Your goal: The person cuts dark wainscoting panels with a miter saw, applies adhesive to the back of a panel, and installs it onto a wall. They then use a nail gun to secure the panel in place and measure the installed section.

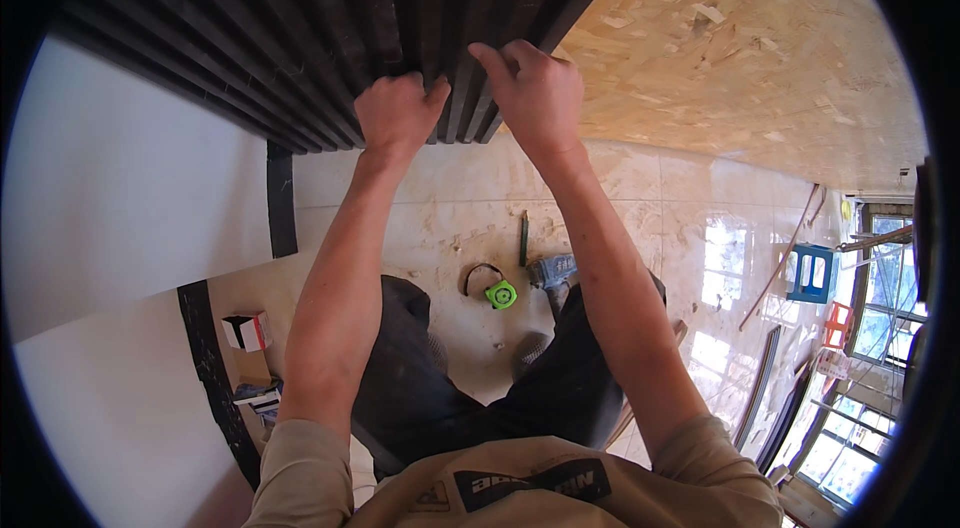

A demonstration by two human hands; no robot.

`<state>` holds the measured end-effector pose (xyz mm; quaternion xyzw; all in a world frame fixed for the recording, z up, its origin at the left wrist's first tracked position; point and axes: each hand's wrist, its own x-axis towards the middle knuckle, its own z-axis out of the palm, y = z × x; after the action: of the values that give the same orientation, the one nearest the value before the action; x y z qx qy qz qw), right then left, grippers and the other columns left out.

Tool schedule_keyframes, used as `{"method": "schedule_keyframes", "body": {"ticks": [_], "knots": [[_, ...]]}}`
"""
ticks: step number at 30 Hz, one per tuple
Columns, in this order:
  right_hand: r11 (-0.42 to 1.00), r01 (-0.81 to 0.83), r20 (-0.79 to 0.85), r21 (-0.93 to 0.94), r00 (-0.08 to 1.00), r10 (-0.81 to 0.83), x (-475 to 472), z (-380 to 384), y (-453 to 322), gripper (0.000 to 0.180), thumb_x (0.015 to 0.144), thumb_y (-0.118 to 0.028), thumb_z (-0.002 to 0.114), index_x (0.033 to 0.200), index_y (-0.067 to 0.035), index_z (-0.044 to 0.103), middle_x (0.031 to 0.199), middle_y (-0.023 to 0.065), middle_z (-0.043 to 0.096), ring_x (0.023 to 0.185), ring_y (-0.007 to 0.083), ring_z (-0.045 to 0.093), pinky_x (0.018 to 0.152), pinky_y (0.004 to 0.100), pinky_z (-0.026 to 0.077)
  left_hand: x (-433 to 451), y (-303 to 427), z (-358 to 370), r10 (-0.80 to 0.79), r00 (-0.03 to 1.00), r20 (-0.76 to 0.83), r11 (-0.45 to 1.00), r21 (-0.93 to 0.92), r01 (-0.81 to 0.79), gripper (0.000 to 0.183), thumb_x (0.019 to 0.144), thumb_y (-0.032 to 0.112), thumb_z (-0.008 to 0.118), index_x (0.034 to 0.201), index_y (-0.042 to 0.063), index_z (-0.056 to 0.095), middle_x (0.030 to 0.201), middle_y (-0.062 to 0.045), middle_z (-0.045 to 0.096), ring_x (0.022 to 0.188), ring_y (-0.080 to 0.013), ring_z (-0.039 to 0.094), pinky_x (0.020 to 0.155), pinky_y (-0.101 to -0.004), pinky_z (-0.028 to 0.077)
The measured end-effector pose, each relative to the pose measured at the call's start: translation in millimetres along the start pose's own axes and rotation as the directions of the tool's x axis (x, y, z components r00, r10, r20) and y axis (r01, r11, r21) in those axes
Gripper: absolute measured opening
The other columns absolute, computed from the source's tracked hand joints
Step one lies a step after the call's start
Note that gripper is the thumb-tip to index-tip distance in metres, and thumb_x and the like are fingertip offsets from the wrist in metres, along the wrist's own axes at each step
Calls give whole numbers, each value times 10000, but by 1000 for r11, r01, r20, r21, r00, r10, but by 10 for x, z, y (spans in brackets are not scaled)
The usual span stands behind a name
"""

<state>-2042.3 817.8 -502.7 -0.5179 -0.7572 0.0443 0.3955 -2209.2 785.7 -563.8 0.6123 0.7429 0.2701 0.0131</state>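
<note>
Dark fluted wall panelling (322, 25) with deep vertical grooves covers the wall before me. My left hand (397, 112) is on its lower part, fingers curled over a rib and the thumb pointing up to the right. Close to the panelling's right edge, my right hand (536, 97) grips the ribs with bent fingers, its thumb stretched to the left. The fingertips of both hands are hidden. To the right, bare oriented strand board (735, 40) adjoins the panelling.
On the dusty tiled floor (450, 228) between my feet lie a green tape measure (501, 294), a dark pencil (524, 239) and a blue cordless drill (553, 271), partly hidden by my leg. A blue plastic crate (812, 273) stands right. Small boxes (247, 331) lie left.
</note>
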Motion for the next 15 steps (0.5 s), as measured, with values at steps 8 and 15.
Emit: {"method": "schedule_keyframes", "body": {"ticks": [8, 15], "knots": [[997, 83, -137, -11, 987, -83, -37, 94, 13, 409, 897, -345, 799, 640, -79, 623, 553, 133, 576, 501, 355, 582, 463, 395, 445, 0, -2, 0, 18, 1000, -8, 1000, 9, -18, 439, 880, 442, 718, 679, 52, 711, 635, -180, 681, 621, -388, 701, 577, -481, 569], [997, 77, -108, -11, 991, -78, -23, 31, 55, 436, 865, -382, 820, 617, -77, 632, 548, 118, 580, 490, 339, 576, 465, 382, 451, -11, 34, -13, -15, 1000, 11, 1000, 18, 15, 423, 878, 435, 715, 708, 49, 733, 677, -191, 698, 666, -395, 714, 620, -480, 580]]}}
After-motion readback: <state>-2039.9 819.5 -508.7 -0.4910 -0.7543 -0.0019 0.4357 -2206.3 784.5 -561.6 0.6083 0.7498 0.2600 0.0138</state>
